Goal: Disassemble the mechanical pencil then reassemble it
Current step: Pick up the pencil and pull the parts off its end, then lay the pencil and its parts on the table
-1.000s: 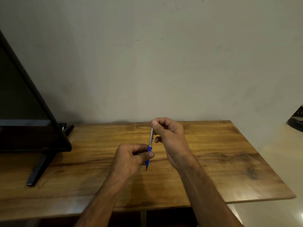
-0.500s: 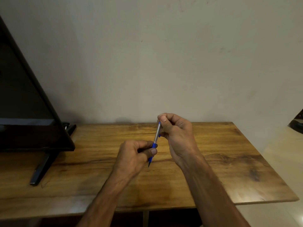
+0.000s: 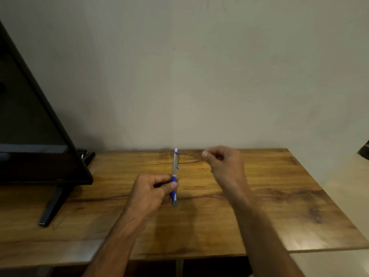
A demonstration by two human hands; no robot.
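My left hand (image 3: 148, 193) grips the mechanical pencil (image 3: 175, 162) by its blue lower section and holds it upright above the wooden table (image 3: 279, 196). The pencil has a silver barrel, a clip with a blue end, a grey tip pointing down and a bare white end on top. To the right, apart from the pencil, my right hand (image 3: 223, 164) is blurred, with thumb and forefinger pinched together. Whatever sits in the pinch is too small to make out.
A dark monitor (image 3: 30, 136) leans over the table's left side, its black stand foot (image 3: 54, 204) reaching toward the front edge. A plain wall runs behind the table. The table's right edge gives onto a pale floor.
My right hand has left the pencil's top and swung right, fingers still pinched. The white end of the pencil is now exposed. The left hand has turned the pencil more upright.
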